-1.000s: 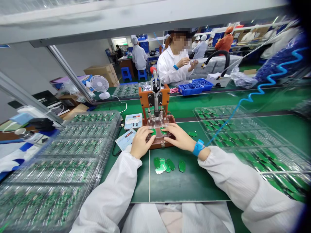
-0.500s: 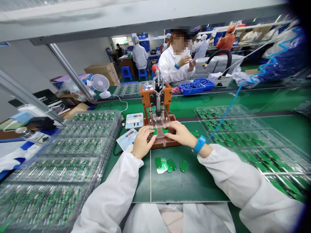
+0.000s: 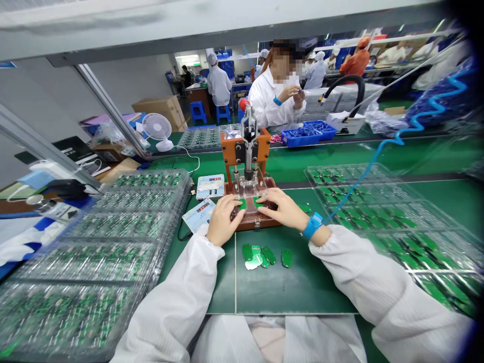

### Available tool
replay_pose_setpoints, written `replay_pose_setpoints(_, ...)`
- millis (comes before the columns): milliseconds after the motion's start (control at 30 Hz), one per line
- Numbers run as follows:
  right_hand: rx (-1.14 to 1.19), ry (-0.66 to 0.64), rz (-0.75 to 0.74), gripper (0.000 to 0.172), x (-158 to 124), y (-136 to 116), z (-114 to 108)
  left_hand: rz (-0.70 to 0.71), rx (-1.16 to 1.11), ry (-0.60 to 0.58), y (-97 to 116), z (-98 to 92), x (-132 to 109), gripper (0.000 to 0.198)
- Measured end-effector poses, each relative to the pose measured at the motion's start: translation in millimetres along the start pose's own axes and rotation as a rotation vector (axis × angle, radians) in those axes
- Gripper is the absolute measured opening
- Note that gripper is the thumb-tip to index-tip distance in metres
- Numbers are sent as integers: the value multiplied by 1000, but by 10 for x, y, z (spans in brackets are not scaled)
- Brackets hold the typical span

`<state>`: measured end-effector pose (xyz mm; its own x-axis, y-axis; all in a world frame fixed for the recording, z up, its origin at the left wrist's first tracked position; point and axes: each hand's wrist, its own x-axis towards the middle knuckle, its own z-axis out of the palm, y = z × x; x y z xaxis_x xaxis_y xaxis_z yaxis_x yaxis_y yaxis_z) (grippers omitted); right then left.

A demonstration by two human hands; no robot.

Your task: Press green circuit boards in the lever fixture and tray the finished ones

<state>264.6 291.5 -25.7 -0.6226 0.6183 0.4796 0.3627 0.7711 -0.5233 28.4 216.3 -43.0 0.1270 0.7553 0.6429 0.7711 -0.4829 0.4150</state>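
Note:
An orange toggle-clamp test fixture (image 3: 245, 146) with a red-tipped lever stands in front of me. Two green circuit boards lie side by side in its base. My left hand (image 3: 224, 219) grips the left circuit board (image 3: 242, 203), fingers on its far side and thumb nearer me. On the other board (image 3: 258, 202), my right hand (image 3: 283, 207) does the same from the right, fingers bent and thumb at its near edge. A blue strap (image 3: 312, 225) circles my right wrist. Several loose green boards (image 3: 268, 255) lie on the mat before the fixture.
Stacked clear trays of boards (image 3: 124, 222) stand left; more trays (image 3: 378, 217) lie right. Two small meters (image 3: 198, 214) sit left of the fixture. A blue coiled cord (image 3: 378, 151) crosses on the right. Beyond are a fan (image 3: 157, 128), blue bins (image 3: 307, 135) and a co-worker (image 3: 270, 101).
My hands stay at the two boards with almost no movement. The view has shifted slightly, the meter digits differ, and the blue cord hangs in a different curve.

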Motion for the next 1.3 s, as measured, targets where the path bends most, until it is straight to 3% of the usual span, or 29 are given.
replay_pose_setpoints(500,-3,-21,-28,25,-47,-88,-34,-9,-3,-15,4,2,-5,16)
replay_pose_setpoints(600,13,73,-3,22,-39,-54,-130,-15,9,5,35,-16,-6,18)
replay_pose_setpoints(667,11,213,50,21,44,-24,-269,-5,20,94,108,-39,-11,17)
replay_pose_setpoints(767,17,415,116,21,320,-39,-569,101,-6,191,293,-49,-37,5)
replay_pose_setpoints(900,12,551,-43,26,887,-198,-956,349,-96,-40,523,55,-108,8)
replay_pose_setpoints(1000,-54,507,-174,34,1383,-293,-1084,456,-125,-207,561,165,-169,20)
replay_pose_setpoints(1167,169,268,-14,51,2195,-402,-1065,456,-123,-301,486,234,-217,24)
replay_pose_setpoints(1233,270,264,9,50,2372,-526,-1076,447,-125,-306,475,229,-214,23)
replay_pose_setpoints(1300,302,327,-21,37,2374,-718,-1099,444,-121,-322,480,220,-207,21)
